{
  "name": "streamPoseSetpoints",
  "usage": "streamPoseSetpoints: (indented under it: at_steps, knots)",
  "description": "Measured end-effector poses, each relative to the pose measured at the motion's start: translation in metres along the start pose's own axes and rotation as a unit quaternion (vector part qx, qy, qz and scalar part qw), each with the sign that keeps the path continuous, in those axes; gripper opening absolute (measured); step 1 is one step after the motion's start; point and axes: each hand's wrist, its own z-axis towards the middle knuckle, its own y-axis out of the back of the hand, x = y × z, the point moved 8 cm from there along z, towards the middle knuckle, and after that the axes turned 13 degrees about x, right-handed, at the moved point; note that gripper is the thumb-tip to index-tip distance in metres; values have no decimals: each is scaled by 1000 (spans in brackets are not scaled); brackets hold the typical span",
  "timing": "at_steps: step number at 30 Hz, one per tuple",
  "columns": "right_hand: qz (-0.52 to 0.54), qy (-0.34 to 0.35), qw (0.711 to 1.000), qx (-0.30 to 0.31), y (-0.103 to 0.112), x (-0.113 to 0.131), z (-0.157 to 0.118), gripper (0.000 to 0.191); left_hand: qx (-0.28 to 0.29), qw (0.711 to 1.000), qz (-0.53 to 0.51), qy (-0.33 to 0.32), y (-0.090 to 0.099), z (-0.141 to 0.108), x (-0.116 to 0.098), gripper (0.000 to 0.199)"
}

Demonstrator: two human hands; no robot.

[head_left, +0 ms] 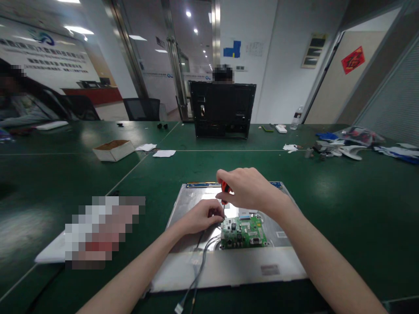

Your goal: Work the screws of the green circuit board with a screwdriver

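Observation:
A red and black screwdriver [225, 187] stands nearly upright in my right hand [247, 187], its shaft pointing down at the upper left corner of a green circuit board [250, 231]. My left hand [207, 215] is closed by that same corner, thumb and fingers pinched near the screwdriver's tip; what they hold, if anything, is hidden. The board lies on the silver metal back of a flat display panel [225, 268]. Grey and black cables [203, 261] run from the board's left side over the panel's near edge to a white connector [178, 308].
A partly blurred white packet [52, 250] lies to the left. Farther back are an open cardboard box [113, 150], white papers [164, 153] and a black monitor [223, 109] with a person behind it. Bags and parts [340, 144] lie far right, near a water bottle [297, 117]. Another person sits far left.

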Motion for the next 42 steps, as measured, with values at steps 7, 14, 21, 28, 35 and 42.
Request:
streamPoseSetpoints:
  at_steps: [7, 14, 21, 28, 35, 42]
  knots:
    - [-4, 9, 1000, -13, 0, 1, -1, 17, -10, 1000, -12, -7, 1, 0, -2, 4]
    - [28, 20, 999, 5, 0, 3, -2, 20, 0, 1000, -11, -13, -1, 1, 1, 4]
    - [0, -1, 1000, 2, -2, 0, 2, 17, 1, 1000, -1, -19, -1, 1, -3, 6]
    - [-18, 2, 1000, -16, 1, 3, -1, 15, 1, 999, -25, -23, -1, 2, 0, 4]
    - [-8, -5, 1000, -8, 0, 1, 1, 19, 1, 1000, -20, -24, -1, 1, -2, 5]
    - [-5, -7, 1000, -8, 0, 1, 0, 23, -3, 1000, -3, -9, -1, 0, -1, 4]
